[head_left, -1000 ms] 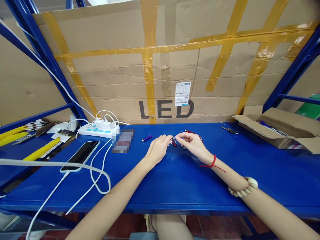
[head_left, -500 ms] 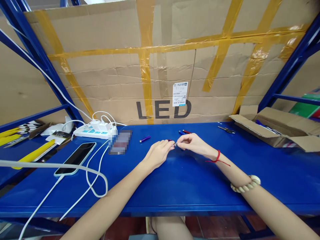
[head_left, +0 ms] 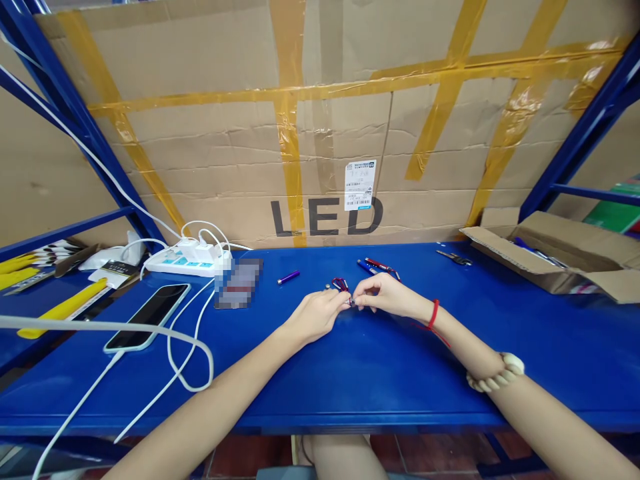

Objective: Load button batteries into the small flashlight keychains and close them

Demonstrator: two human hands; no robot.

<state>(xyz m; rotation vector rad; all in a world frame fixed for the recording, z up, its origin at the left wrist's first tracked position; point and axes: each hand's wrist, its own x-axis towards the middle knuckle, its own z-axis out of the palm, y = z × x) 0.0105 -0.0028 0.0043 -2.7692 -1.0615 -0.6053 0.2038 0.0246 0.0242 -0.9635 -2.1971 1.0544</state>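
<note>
Both my hands meet over the blue table (head_left: 360, 373) near its middle. My left hand (head_left: 317, 315) and my right hand (head_left: 385, 299) pinch a small metal piece (head_left: 351, 302) between their fingertips; it is too small to name. A red carabiner-like clip (head_left: 340, 283) lies on the table just behind my left fingers. Red and blue pen-like items (head_left: 377, 266) lie just beyond my right hand. A purple pen-like piece (head_left: 289, 277) rests further left. My right wrist carries a red string and a bead bracelet.
A phone (head_left: 147, 315) on a white cable and a white power strip (head_left: 187, 261) lie at left. An open cardboard box (head_left: 555, 257) sits at right, with a metal tool (head_left: 453, 257) near it. Yellow-handled tools (head_left: 63, 303) lie far left. A taped cardboard wall (head_left: 325, 133) backs the table.
Both hands have drawn slightly nearer and lower on the table, still pinched together. The red clip now lies uncovered behind my left fingers.
</note>
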